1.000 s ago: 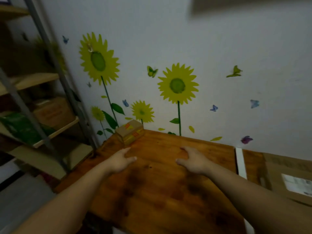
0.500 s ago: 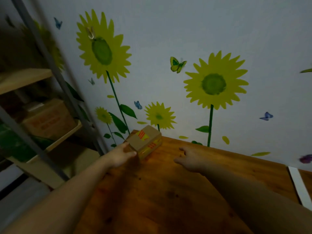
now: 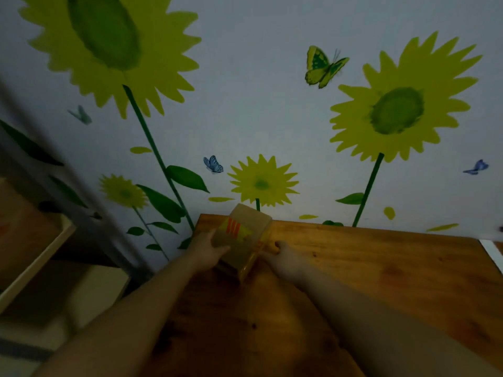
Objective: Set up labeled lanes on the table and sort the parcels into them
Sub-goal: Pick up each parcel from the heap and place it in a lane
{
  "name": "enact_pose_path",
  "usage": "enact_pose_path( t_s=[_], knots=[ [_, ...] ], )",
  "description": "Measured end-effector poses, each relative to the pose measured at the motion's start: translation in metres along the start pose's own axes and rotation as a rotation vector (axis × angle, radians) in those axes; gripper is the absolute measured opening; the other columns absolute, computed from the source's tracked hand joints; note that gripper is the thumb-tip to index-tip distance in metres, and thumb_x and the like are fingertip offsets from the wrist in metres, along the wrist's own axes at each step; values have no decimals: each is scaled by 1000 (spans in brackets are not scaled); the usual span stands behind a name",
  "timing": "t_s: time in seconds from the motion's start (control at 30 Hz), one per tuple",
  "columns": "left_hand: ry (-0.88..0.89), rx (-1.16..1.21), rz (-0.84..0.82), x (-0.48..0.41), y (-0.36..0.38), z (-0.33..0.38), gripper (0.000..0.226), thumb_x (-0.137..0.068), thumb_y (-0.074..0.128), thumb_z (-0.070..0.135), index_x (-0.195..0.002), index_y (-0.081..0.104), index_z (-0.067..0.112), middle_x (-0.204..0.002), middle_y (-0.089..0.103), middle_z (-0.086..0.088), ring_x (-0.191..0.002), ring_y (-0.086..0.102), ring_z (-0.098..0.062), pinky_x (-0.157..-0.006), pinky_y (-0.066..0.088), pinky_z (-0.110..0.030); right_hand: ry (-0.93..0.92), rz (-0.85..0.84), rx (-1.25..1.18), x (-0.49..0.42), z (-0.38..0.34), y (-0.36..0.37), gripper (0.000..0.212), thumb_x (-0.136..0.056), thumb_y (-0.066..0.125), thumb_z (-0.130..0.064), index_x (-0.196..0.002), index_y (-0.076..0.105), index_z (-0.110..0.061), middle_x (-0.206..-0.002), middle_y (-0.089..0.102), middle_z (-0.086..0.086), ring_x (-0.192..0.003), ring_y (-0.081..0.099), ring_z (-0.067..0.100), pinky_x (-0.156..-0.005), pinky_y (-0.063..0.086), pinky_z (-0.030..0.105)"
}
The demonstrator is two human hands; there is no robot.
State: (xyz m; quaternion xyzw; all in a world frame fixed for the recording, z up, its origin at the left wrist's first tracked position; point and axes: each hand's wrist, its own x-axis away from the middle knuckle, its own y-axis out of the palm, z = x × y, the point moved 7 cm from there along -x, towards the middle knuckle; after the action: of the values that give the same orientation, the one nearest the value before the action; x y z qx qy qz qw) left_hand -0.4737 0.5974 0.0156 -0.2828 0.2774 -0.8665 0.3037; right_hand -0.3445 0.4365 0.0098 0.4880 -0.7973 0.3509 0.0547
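A small brown cardboard parcel (image 3: 242,235) with a yellow and red print stands at the far left corner of the wooden table (image 3: 381,268). My left hand (image 3: 208,246) holds the parcel's left side, thumb lying across its near top. My right hand (image 3: 275,250) is on the parcel's right side with curled fingers; whether it grips is unclear. The scene is dim.
The table's far edge meets a white wall (image 3: 272,104) with sunflower and butterfly stickers. A white strip (image 3: 492,254) lies at the table's right end. A metal and wood shelf rack (image 3: 35,254) stands to the left, beyond the table's left edge.
The view has closed in on the table corner. My right hand moved left to the parcel's right side, and my left hand settled against its left side.
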Motion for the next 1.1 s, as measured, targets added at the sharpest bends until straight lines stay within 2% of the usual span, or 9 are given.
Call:
enact_pose_path(
  t_s=[0.2, 0.33, 0.4, 0.47, 0.57, 0.67, 0.8, 0.93, 1.1],
  knots=[
    [-91, -27, -60, -53, 12, -36, 76, -90, 58, 37, -150, 16, 16, -153, 27, -9, -136, 31, -29, -107, 31, -38, 73, -59, -44, -25, 0, 30, 49, -98, 48, -38, -139, 41, -12, -134, 52, 9, -69, 47, 2, -49, 38, 2],
    [-180, 186, -268, -58, 34, -40, 63, -89, 60, 39, -142, 34, 16, -138, 47, -7, -117, 51, -27, -94, 47, -38, 154, -58, -97, -34, 5, 32, 54, -99, 42, -44, -142, 37, -12, -135, 51, 8, -105, 54, 18, -87, 44, 26],
    [-204, 226, -416, -46, 54, -30, 51, -92, 55, 39, -136, 41, 19, -125, 54, -4, -98, 57, -19, -74, 51, -30, 194, -22, -137, -34, 14, 28, 61, -97, 40, -50, -144, 31, -12, -137, 49, 7, -103, 53, 17, -81, 44, 24],
    [-166, 176, -465, -38, 68, -17, 44, -93, 53, 38, -132, 47, 19, -123, 56, -5, -97, 58, -18, -77, 49, -27, 196, 20, -138, -29, 22, 19, 67, -96, 40, -53, -148, 23, -16, -133, 52, 5, -89, 52, 10, -67, 43, 19],
    [-74, 120, -401, -30, 76, 7, 43, -91, 58, 34, -129, 52, 15, -128, 56, -9, -112, 56, -23, -90, 46, -29, 150, 101, -143, -15, 34, -5, 64, -95, 45, -50, -148, 22, -23, -109, 62, -3, -71, 56, 2, -53, 44, 15],
    [2, 200, -288, -18, 78, 37, 40, -88, 64, 26, -124, 52, 12, -126, 57, -9, -100, 56, -16, -80, 44, -26, 132, 227, -283, 7, 43, -39, 49, -93, 55, -42, -132, 39, -18, -88, 65, -2, -65, 63, 7, -51, 50, 21],
    [-31, 509, -201, 19, 80, 92, 34, -93, 43, 51, -103, 61, 23, -108, 66, -2, -91, 62, -17, -81, 51, -37, 118, 361, -504, 46, 46, -91, 53, -91, 37, -64, -117, 50, -19, -107, 62, 5, -96, 63, 26, -83, 54, 48],
    [-21, 607, -162, 58, 89, 147, 41, -97, 28, 52, -95, 61, 27, -82, 64, 12, -74, 60, -8, -57, 44, -26, 85, 312, -645, 86, 50, -129, 56, -89, 19, -72, -110, 58, -38, -104, 62, -4, -99, 59, 21, -81, 48, 42],
    [33, 617, -67, 105, 117, 194, 27, -97, 37, 45, -111, 53, 28, -102, 61, 4, -88, 59, -16, -77, 51, -37, -9, 364, -525, 144, 76, -179, 31, -89, 54, -49, -102, 51, -20, -105, 62, 5, -90, 60, 18, -70, 47, 34]
  ],
)
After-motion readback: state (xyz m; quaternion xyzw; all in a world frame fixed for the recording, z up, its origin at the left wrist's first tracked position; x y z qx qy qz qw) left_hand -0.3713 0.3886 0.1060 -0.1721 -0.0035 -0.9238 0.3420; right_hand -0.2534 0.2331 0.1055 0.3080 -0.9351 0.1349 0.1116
